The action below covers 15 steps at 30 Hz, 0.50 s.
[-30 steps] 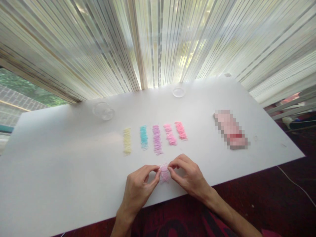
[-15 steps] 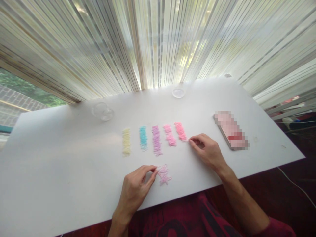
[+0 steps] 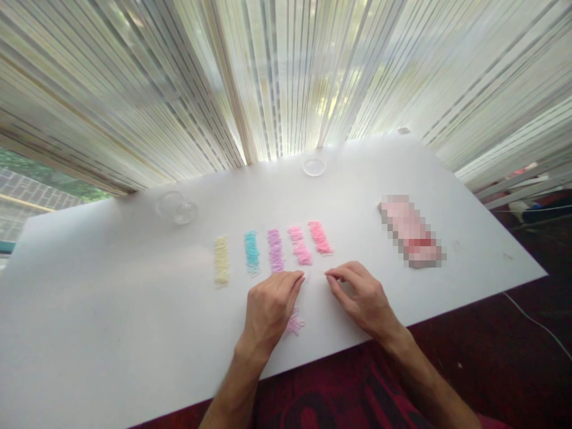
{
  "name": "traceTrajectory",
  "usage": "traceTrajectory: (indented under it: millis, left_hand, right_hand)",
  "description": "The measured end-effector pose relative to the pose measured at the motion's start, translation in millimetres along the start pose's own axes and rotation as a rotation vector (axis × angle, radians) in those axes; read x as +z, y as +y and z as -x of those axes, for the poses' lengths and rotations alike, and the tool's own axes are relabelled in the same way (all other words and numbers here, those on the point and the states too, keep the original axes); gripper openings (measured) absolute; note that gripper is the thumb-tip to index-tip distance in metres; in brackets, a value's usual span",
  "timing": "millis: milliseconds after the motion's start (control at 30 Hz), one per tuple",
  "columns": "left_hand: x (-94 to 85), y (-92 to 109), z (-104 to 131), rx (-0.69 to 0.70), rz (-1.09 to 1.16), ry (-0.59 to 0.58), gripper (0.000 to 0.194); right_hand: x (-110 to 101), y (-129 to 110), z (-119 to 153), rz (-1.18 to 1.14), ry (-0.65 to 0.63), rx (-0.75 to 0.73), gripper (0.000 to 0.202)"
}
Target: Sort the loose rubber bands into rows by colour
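My left hand (image 3: 270,304) is pinched above the small pile of pale pink loops (image 3: 295,323), partly covering it. A thin pale pink loop (image 3: 307,276) shows faintly at its fingertips. Facing it, my right hand (image 3: 360,295) also has thumb and forefinger pressed together; what lies between them is too small to make out. Beyond the hands are columns of small thin loops: yellow (image 3: 221,262), blue (image 3: 252,253), purple (image 3: 275,249), pink (image 3: 300,245) and a deeper pink (image 3: 320,238). My left hand hides the near end of the purple column.
A pink pixelated box-like object (image 3: 411,232) lies to the right on the white table (image 3: 111,310). Clear round containers (image 3: 185,213) stand at the back left. A clear round dish or lid (image 3: 314,167) is near the striped curtain (image 3: 286,77).
My left hand has risen from the pale pink pile toward the columns. My right hand has come down and left, away from the deeper pink column, so the fingertips are now close together.
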<state>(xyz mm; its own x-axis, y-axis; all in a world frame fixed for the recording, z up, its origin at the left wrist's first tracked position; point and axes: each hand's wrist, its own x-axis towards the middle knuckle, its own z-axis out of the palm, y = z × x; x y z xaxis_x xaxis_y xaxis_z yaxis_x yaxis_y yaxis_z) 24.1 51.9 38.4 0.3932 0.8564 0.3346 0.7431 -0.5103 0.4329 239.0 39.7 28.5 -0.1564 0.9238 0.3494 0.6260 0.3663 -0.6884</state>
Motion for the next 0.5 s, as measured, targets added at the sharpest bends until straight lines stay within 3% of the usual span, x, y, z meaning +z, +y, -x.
traceTrajectory:
  millis: [133,267,500]
  left_hand:
    - [-20.2,-5,25,-0.063,-0.023,0.048,0.019]
    - [-34.5,-11,55,-0.162,-0.025,0.013,0.016]
    - [-35.3,-7,81,-0.236,0.048,-0.008,0.015]
  right_hand:
    - [11,-7,4,-0.003,-0.119,-0.089,0.017]
    - [17,-3,-1,0.081,-0.195,-0.135,0.018]
    - [25,-2,-6,0.132,-0.138,-0.131,0.028]
